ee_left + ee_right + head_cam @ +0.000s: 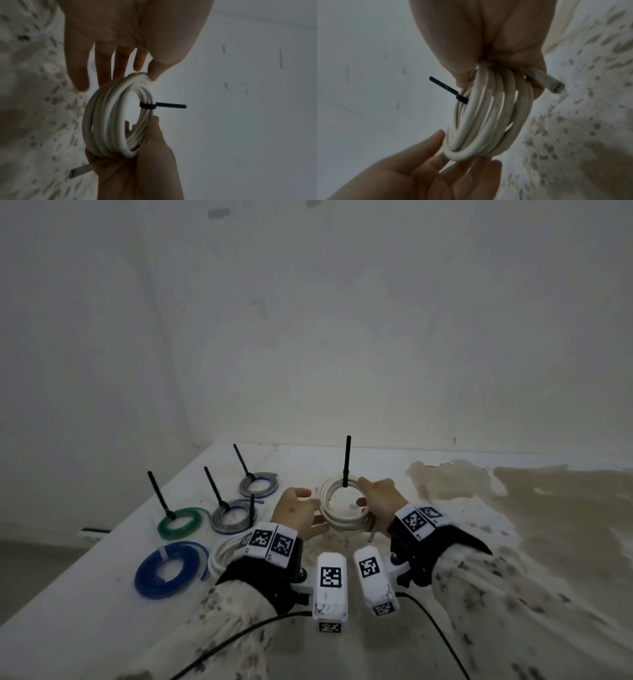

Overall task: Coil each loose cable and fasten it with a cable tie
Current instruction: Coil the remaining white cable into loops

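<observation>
A white cable coil (343,506) is held upright above the table between my two hands. A black cable tie (346,460) is cinched round its far side, and the tie's tail sticks straight up. My right hand (368,496) grips the coil's right side with curled fingers; the right wrist view shows the strands (488,115) bunched in that fist and the cable's cut end (555,84) poking out. My left hand (305,508) has straight fingers, with the fingertips (82,83) and thumb just touching the coil (106,121) beside the tie (163,105).
On the white table (102,594) to the left lie tied coils: green (183,522), two grey (233,513) (258,485), blue (171,568), and a white one (224,553) partly behind my left wrist. Walls close the back and left. The table's right part is stained brown.
</observation>
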